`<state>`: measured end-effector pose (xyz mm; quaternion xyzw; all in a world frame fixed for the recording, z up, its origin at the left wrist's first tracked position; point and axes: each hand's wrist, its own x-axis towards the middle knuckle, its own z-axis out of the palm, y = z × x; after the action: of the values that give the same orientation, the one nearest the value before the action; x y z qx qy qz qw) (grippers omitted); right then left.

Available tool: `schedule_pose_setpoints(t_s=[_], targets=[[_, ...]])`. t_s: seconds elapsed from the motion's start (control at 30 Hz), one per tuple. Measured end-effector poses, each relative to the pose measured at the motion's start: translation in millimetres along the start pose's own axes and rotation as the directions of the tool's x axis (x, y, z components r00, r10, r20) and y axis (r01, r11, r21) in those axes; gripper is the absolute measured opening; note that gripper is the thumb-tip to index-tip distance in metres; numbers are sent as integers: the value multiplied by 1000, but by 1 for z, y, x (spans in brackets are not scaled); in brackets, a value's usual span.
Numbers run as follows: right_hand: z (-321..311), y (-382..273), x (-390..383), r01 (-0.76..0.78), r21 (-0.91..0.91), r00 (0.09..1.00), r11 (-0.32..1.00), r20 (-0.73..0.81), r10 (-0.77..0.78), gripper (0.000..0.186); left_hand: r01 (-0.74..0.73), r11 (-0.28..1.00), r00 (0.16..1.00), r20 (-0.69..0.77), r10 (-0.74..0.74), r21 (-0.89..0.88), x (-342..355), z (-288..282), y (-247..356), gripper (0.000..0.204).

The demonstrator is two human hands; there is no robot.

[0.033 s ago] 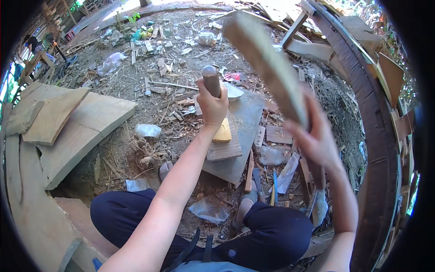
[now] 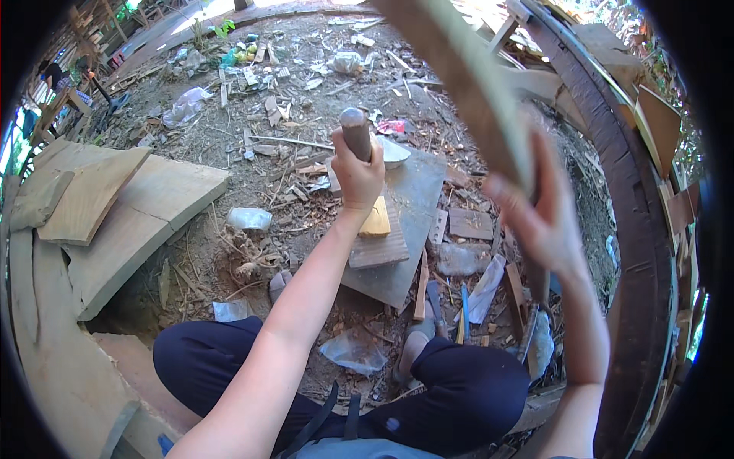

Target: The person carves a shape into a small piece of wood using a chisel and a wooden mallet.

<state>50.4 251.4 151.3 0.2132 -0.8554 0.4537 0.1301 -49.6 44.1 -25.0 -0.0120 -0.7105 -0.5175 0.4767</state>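
My left hand [image 2: 358, 177] is wrapped round the upright brown wooden handle of a chisel [image 2: 355, 136]. The chisel has a rounded, shiny top, and its lower end is hidden behind my fist. Just under that hand a yellow wood block [image 2: 375, 220] rests on a ridged piece of board [image 2: 381, 252], which lies on a flat grey slab [image 2: 422, 183]. Raised to the right, my right hand [image 2: 539, 218] grips a long thick wooden bar [image 2: 466, 80]. Both are smeared by motion, and the bar's far end leaves the top of the picture.
Large pale planks [image 2: 153, 195] lie at left. A long dark curved beam [image 2: 627, 183] runs down the right side. Blue and wood-handled tools [image 2: 464, 314] lie near my right foot. Wood scraps and plastic bags [image 2: 186, 105] litter the ground, and a person [image 2: 55, 74] is far left.
The wooden bar and my right hand have moved upward and a little to the right. My left hand and the chisel stay nearly where they were.
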Motion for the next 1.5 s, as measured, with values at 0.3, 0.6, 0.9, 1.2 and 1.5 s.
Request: schedule_pose_setpoints(t_s=[0.3,0.6,0.9,1.2,1.5], targets=[[26,-9,23,225,-508,944,832,325,-57,49,-72,995,990,115,79,-64,-7,17,6,35],[6,-41,45,208,-355,967,911,215,-137,39,-41,999,992,117,42,-10,-9,14,14,30],[4,-45,60,92,-272,916,958,401,26,37,-109,994,990,94,106,25,-5,7,-9,31],[24,9,46,188,-397,922,898,387,-22,52,-181,983,978,99,182,-14,-4,19,-4,37],[-3,-27,47,233,-196,955,952,231,-186,51,-38,997,987,161,27,65,-2,9,-1,35]])
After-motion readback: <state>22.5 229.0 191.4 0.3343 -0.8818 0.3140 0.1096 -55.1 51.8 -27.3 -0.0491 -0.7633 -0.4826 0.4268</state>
